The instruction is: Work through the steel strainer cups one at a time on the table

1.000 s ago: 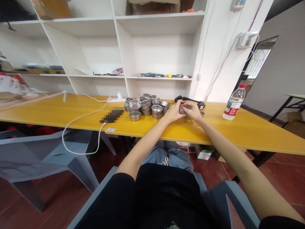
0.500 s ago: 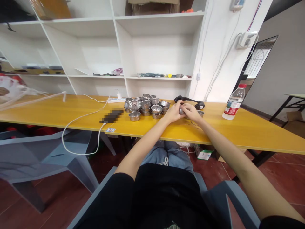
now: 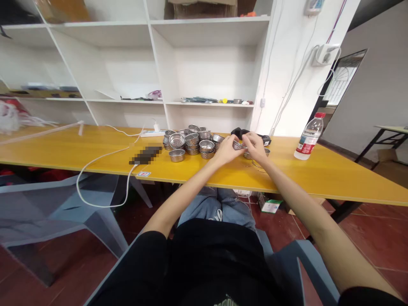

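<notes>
Basically, L hand (image 3: pixel 227 150) fingers pinching metal cup (image 3: pixel 237 145) above tabletop (image 3: pixel 293 174), near cup pile (image 3: pixel 192 139); R hand (image 3: pixel 255 146) fingers bent by rim, pinch unclear. Best: L steady, R light, since rim prob. bends.

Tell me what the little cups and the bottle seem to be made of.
Perforated cups: probably stainless steel, fairly shiny, judging by the silvery glints on their rims.
Bottle: likely smooth, clear plastic; its see-through upper part suggests that, though glass isn't ruled out.
</notes>
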